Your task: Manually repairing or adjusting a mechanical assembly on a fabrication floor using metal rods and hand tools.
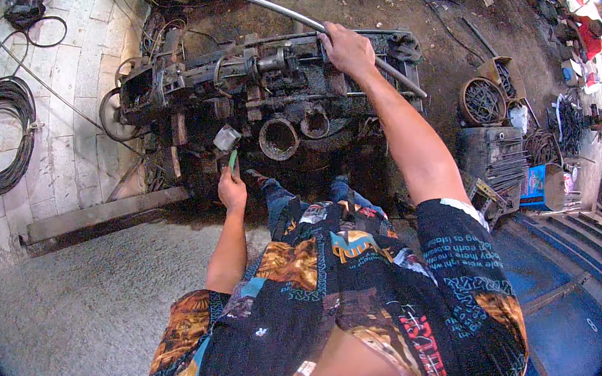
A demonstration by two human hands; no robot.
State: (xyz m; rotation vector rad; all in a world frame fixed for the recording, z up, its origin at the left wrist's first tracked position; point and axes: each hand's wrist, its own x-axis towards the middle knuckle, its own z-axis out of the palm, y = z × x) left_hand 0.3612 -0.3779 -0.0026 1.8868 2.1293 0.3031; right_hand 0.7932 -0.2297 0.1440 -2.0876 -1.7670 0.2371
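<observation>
My right hand (pixel 348 48) is closed around a long, pale metal rod (pixel 282 10). The rod slants above the machine from far left to near right, with both ends beyond my grip. At the near side, my left hand (pixel 232 190) grips a small green-handled tool (pixel 233 159). A pale, squarish piece (pixel 227 138) shows just past the tool's tip; I cannot tell whether they are joined. Between and beyond my hands lies a dark, greasy machine (pixel 272 79) with shafts and brackets. Two round, open-ended cylinders (pixel 278 139) face me on its near side.
A coil of black cable (pixel 0 135) rests on pale tiles at the left. To the right stand a round bin of metal pieces (pixel 482 99), bundled rods (pixel 497 164) and a blue box (pixel 534 188). A beam (pixel 105 214) borders the rough concrete floor. Blue metalwork (pixel 568 283) lies lower right.
</observation>
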